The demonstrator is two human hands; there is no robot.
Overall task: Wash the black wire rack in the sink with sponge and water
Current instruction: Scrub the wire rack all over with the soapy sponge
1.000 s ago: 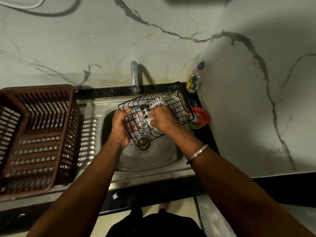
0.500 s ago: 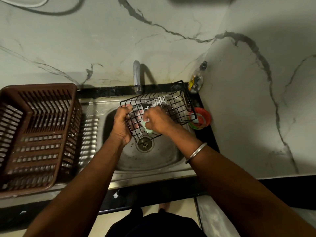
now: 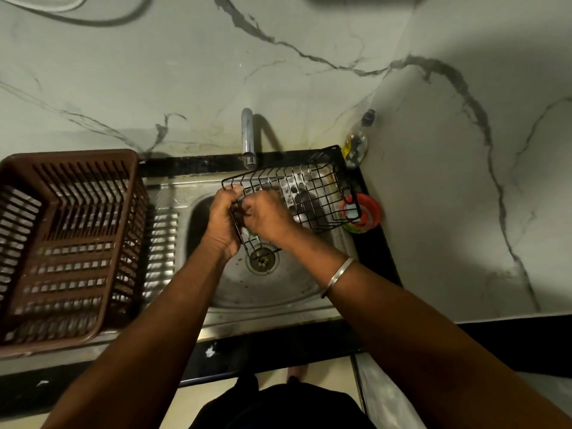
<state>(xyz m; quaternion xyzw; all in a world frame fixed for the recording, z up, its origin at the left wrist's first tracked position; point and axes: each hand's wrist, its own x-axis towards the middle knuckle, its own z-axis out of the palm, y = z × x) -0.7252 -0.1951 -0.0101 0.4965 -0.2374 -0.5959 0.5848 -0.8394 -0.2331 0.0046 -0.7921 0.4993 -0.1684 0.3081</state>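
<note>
The black wire rack (image 3: 312, 193) is held tilted over the steel sink (image 3: 278, 289), clear of the basin floor. Its long axis runs roughly left to right, from the hands toward the far right corner of the counter (image 3: 376, 258). Its low near corner hangs just above the drain (image 3: 262, 260), and its high far corner points at the bottle (image 3: 356, 140) standing against the wall. The open side faces up and toward the person, so the wire grid of the bottom shows through.

The left hand (image 3: 221, 218) has its grip clenched on the rack's left rim, thumb over the top wire. The right hand (image 3: 266, 215) reaches inside the rack just beside it, its grip curled round the sponge (image 3: 247, 233), of which only a pale sliver shows under the fingers. A metal bangle (image 3: 337, 275) sits on the right wrist.

The tap (image 3: 247, 134) stands behind the rack's left end. A red-rimmed tub (image 3: 370, 213) rests on the counter just behind the rack's right end. A brown plastic basket (image 3: 62, 243) sits on the draining board, well to the left
</note>
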